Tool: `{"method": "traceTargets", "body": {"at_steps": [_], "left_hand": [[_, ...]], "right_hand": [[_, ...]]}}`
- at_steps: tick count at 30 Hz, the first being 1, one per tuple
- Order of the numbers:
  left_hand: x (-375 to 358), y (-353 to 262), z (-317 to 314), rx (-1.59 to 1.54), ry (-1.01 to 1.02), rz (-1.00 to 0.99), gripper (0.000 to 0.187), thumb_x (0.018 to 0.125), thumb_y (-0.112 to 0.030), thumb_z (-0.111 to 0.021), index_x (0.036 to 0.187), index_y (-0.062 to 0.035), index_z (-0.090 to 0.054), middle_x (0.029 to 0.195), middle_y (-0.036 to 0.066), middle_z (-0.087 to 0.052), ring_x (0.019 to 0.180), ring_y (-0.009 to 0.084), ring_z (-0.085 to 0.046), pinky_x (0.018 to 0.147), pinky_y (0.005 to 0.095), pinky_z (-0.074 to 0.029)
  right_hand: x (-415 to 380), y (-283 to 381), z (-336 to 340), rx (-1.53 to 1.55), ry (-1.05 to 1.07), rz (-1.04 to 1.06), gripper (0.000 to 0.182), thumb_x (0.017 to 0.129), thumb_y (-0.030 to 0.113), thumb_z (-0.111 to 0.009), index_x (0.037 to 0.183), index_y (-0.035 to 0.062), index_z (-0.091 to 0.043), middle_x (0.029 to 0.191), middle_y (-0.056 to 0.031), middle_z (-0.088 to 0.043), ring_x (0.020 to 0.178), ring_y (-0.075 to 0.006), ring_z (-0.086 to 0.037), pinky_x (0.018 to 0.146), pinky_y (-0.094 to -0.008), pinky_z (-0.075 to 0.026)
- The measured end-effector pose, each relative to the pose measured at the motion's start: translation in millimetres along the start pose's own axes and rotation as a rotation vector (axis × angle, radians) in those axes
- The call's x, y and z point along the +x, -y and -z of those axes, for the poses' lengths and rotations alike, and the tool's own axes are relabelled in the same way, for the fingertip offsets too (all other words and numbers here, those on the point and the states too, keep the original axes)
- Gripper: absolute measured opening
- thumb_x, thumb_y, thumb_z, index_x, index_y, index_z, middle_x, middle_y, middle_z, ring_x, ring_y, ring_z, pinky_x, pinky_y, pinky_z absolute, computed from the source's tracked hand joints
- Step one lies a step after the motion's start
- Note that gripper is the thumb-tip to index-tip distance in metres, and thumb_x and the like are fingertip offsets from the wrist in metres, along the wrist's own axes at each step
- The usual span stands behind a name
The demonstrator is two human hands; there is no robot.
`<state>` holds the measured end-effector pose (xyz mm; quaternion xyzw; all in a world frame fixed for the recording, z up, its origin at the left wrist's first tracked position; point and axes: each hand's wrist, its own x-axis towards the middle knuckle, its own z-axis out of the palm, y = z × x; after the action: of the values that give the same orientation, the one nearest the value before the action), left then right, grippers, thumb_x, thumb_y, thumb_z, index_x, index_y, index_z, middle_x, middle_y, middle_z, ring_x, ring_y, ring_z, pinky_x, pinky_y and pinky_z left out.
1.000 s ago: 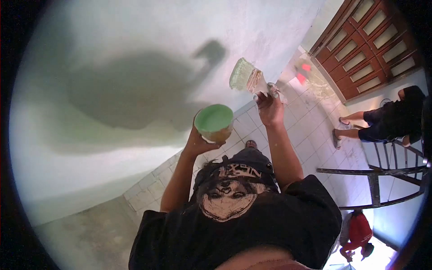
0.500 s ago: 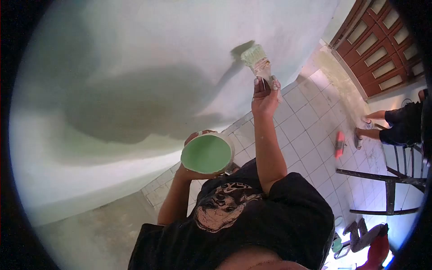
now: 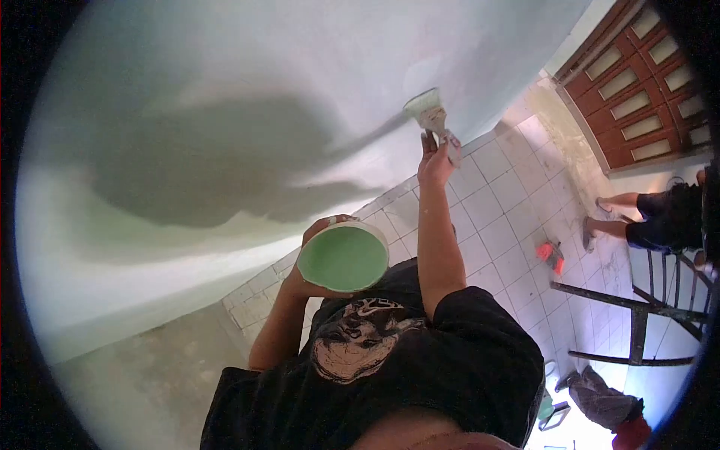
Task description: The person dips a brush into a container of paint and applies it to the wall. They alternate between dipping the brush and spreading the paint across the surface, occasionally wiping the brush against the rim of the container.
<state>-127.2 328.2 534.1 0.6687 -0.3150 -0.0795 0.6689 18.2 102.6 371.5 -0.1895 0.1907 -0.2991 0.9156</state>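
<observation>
My right hand (image 3: 437, 159) grips the handle of a wide paintbrush (image 3: 432, 118). The brush's pale green bristles lie against the wall (image 3: 360, 67), and its shadow meets them there. Low in front of my chest, my left hand (image 3: 309, 281) is wrapped round a round tub (image 3: 386, 251) from its left side. Light green paint (image 3: 343, 259) fills much of the tub, whose open top tilts towards me. Part of the left hand is hidden behind the tub.
White floor tiles (image 3: 480, 206) run along the wall's foot. At right are a brown panelled door (image 3: 637, 90), another person's legs (image 3: 611, 225), a red-orange object (image 3: 551, 257) on the floor and a dark metal frame (image 3: 637, 330). Bags and small items lie lower right.
My right hand has brought the brush slightly down, its bristles now pressed to the wall and splayed. The tub stays in my left hand. The whole view has shifted a little.
</observation>
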Motion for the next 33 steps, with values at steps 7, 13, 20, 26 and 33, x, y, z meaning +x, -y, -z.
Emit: {"method": "traceTargets", "body": {"at_steps": [7,13,20,26,33], "left_hand": [[5,10,6,-0.006,0.048,-0.119,0.102,0.050,-0.028,-0.086,0.131,-0.0078,-0.028,0.124,0.018,-0.043,0.113,0.0336,-0.045,0.091,0.0448,-0.041],[-4,3,-7,-0.559,-0.191,0.216,0.056,0.074,-0.029,-0.066,0.120,-0.0068,-0.043,0.113,0.019,-0.051,0.104,0.0330,-0.051,0.087,0.0470,-0.045],[-19,6,16,-0.452,-0.290,0.610,0.039,0.085,-0.029,-0.049,0.102,0.0056,-0.056,0.103,0.021,-0.058,0.094,0.0282,-0.058,0.080,0.0404,-0.050],[-29,17,27,-0.524,-0.163,0.451,0.063,0.071,-0.032,-0.069,0.120,-0.0033,-0.044,0.117,0.020,-0.049,0.107,0.0341,-0.049,0.088,0.0466,-0.044],[-46,20,44,-0.361,0.150,0.239,0.098,0.055,-0.033,-0.083,0.133,-0.0125,-0.027,0.128,0.017,-0.038,0.118,0.0358,-0.039,0.092,0.0480,-0.040]], "right_hand": [[15,18,-19,-0.422,-0.044,0.180,0.017,0.085,0.003,-0.049,0.101,0.0024,-0.045,0.095,-0.0119,-0.054,0.085,-0.0262,-0.061,0.069,-0.0355,-0.054],[-21,97,-153,-0.174,0.132,0.239,0.011,0.084,0.003,-0.050,0.095,0.0004,-0.047,0.094,-0.0124,-0.055,0.082,-0.0252,-0.060,0.066,-0.0361,-0.055],[1,19,-49,-0.112,0.042,0.071,0.016,0.086,0.007,-0.050,0.100,0.0041,-0.043,0.098,-0.0134,-0.054,0.081,-0.0300,-0.062,0.065,-0.0408,-0.056],[31,-42,95,-0.422,-0.236,-0.019,0.011,0.084,0.002,-0.049,0.094,0.0006,-0.047,0.091,-0.0125,-0.055,0.078,-0.0256,-0.062,0.062,-0.0343,-0.056],[19,-4,-29,-0.399,-0.114,0.066,0.013,0.083,0.004,-0.049,0.095,0.0000,-0.048,0.093,-0.0133,-0.055,0.080,-0.0243,-0.061,0.062,-0.0326,-0.055]]}}
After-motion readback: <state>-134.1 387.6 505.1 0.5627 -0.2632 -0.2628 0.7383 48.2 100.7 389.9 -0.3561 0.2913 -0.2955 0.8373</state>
